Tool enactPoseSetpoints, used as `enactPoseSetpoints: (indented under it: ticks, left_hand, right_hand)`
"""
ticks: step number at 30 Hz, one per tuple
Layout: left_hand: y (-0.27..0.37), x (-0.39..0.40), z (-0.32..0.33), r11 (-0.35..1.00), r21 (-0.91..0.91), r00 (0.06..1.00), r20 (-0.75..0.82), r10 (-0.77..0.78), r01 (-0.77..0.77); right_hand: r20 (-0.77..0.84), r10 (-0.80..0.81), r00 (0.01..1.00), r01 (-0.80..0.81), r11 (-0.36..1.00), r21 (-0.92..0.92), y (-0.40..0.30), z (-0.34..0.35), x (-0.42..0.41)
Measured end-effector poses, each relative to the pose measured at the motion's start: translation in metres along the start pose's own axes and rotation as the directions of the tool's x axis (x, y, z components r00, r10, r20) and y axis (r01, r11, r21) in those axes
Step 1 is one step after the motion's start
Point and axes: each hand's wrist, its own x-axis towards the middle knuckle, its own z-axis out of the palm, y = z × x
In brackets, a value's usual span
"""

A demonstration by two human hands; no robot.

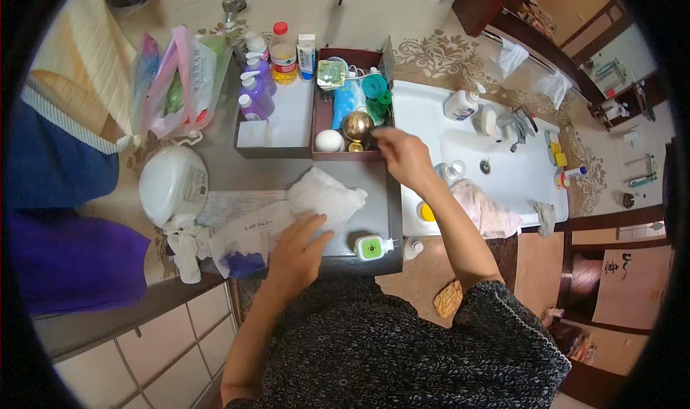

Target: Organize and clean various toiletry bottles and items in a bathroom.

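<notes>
My right hand (405, 158) reaches over the front right corner of a dark red box (323, 107), its fingertips beside a dark item that I cannot make out. Whether they grip it is unclear. Close to those fingers, inside the box, are a gold ball-shaped container (358, 125), a white round object (329, 141) and a small gold cap (355, 147). Behind them lie a blue packet (346, 103) and a teal round lid (373, 86). My left hand (298, 255), fingers apart, is over a clear plastic bag (253, 228), near a crumpled white cloth (326, 196).
Left of the box, an open tray (294, 115) holds purple pump bottles (259, 93). A green-faced white plug-in device (372, 247) lies near the counter's front edge. A white washbasin (458, 145) with a pink cloth (482, 209) is at right. A white rounded container (173, 185) stands left.
</notes>
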Motion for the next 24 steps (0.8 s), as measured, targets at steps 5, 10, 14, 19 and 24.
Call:
enactPoseSetpoints:
  ticks: [5,10,14,19,24]
  left_hand:
    - [0.0,-0.002,0.005,1.0,-0.003,1.0,-0.027,-0.007,0.007]
    - [0.004,-0.004,-0.002,0.999,0.006,0.998,-0.038,-0.051,0.051]
    - [0.008,0.003,-0.012,0.965,-0.171,0.97,-0.103,-0.22,0.2]
    - [-0.007,0.047,-0.003,0.268,-0.927,0.781,0.042,-0.623,0.263]
    - [-0.035,0.047,0.013,0.003,-0.969,0.828,0.208,-0.52,0.245]
  right_hand:
    - [0.207,0.011,0.978,0.1,0.849,-0.519,-0.002,0.034,0.072]
    - [0.338,0.088,0.937,0.131,0.808,-0.575,0.019,0.072,0.095]
    - [0.274,0.042,0.961,0.027,0.97,-0.244,0.009,0.035,0.084]
    - [0.348,-0.196,0.917,0.006,0.877,0.48,-0.045,-0.001,0.045]
    - [0.409,-0.292,0.864,0.042,0.853,0.52,-0.055,0.018,0.012]
